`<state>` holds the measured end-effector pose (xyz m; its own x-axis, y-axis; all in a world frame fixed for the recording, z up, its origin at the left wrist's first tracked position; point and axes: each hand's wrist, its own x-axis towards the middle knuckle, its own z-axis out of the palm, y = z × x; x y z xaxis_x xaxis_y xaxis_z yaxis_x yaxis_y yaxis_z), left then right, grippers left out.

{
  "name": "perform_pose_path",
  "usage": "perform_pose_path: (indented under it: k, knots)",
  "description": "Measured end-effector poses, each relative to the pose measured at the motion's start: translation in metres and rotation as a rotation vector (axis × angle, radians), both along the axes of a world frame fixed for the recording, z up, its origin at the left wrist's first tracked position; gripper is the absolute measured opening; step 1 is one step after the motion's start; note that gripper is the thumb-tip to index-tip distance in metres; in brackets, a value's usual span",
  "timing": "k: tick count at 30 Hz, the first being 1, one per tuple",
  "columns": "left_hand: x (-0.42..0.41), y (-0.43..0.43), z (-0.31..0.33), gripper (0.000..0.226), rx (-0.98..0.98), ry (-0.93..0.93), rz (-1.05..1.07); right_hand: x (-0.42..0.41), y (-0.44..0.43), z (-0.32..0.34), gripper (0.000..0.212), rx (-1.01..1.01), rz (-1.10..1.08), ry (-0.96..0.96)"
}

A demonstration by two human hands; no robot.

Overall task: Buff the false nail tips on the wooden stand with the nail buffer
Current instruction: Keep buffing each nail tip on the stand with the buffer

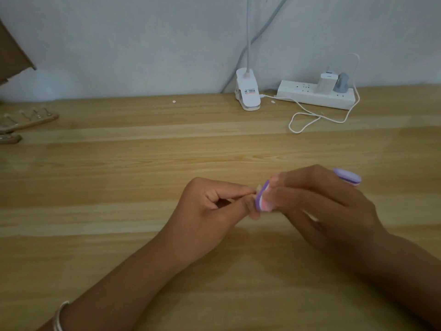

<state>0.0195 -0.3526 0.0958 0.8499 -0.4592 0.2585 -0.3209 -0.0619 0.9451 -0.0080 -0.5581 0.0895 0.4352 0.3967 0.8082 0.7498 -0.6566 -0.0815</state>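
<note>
Right hand (334,211) gripping buffer (348,177), wooden table (143,163), wall (143,44)

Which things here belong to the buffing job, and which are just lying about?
In the job: purple oval nail buffer in right hand; pale false nail tip pinched by left hand; wooden stand far left.
Lying about: white clip lamp; white power strip; white cable.
</note>
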Motion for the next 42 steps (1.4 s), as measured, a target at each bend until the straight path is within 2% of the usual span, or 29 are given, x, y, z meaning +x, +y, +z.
perform_pose_path:
  k: [2, 5, 9, 14, 19, 23, 28, 33, 38, 42]
  knots:
    - [0.001, 0.001, -0.002, 0.023, 0.035, -0.027, 0.011, 0.003, -0.004, 0.003, 0.018, 0.021, -0.02, 0.023]
    - [0.001, 0.0, -0.001, 0.012, -0.003, -0.033, -0.011, -0.003, 0.005, 0.001, 0.02, -0.002, -0.007, -0.008]
    - [0.002, 0.0, -0.003, 0.013, 0.021, -0.06, 0.004, 0.001, -0.003, 0.0, 0.023, -0.012, -0.004, 0.053]
    - [0.0, -0.002, -0.001, 0.018, 0.086, -0.206, 0.068, -0.002, 0.003, -0.003, 0.025, -0.019, 0.002, 0.07]
    - [0.0, -0.002, -0.003, 0.011, 0.202, -0.319, 0.128, 0.004, -0.004, 0.001, 0.027, -0.008, -0.021, 0.113]
    - [0.0, 0.0, -0.002, 0.009, 0.206, -0.405, 0.11, 0.0, 0.006, -0.005, 0.029, -0.021, 0.015, 0.091]
    - [0.001, -0.002, -0.005, 0.013, 0.211, -0.342, 0.156, 0.006, -0.005, 0.002, 0.036, 0.011, -0.028, 0.104]
    - [0.002, -0.001, -0.005, 0.014, 0.138, -0.312, 0.119, -0.002, 0.007, -0.002, 0.023, -0.015, -0.006, 0.068]
    - [0.003, 0.0, -0.005, 0.011, 0.133, -0.274, 0.119, 0.009, -0.007, 0.001, 0.031, 0.041, -0.031, 0.106]
    - [0.004, 0.001, -0.004, 0.012, 0.089, -0.264, 0.116, 0.003, 0.003, -0.002, 0.024, 0.041, 0.032, 0.101]
